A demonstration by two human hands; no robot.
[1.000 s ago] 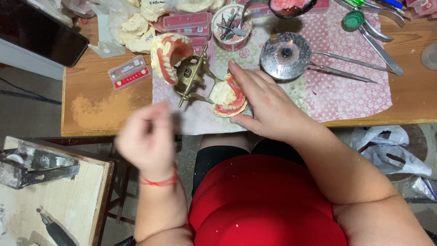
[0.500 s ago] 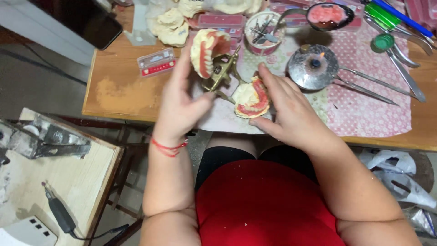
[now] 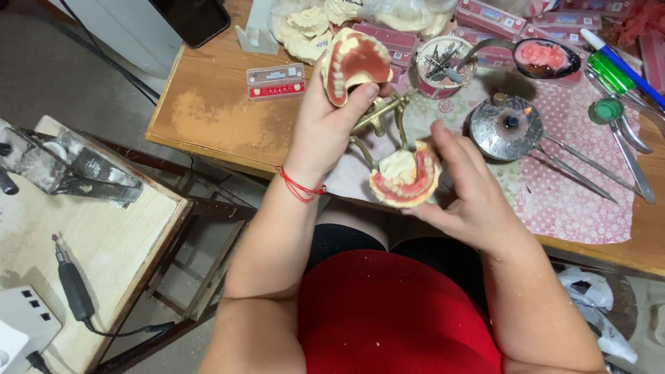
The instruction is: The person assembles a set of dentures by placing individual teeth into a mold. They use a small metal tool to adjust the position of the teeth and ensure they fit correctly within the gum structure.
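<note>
A brass hinged frame (image 3: 379,119) carries two plaster casts with pink wax and rows of teeth. My left hand (image 3: 331,114), with a red thread at the wrist, grips the upper cast (image 3: 353,62) and tips it open. My right hand (image 3: 465,192) cradles the lower cast (image 3: 405,180) from the right side, fingers spread under it. The whole piece is lifted just above the front edge of the wooden table (image 3: 215,114).
A small lit burner in a metal dish (image 3: 506,127) stands right of the casts, on a pink dotted cloth (image 3: 575,194) with long metal tools (image 3: 589,170). A cup of instruments (image 3: 440,66), boxes of teeth (image 3: 276,81) and spare plaster casts (image 3: 305,28) lie behind. A side bench (image 3: 76,228) with a handpiece stands left.
My left hand came up from my lap and took hold of the upper cast. The hinged frame with both casts has been raised off the table toward me.
</note>
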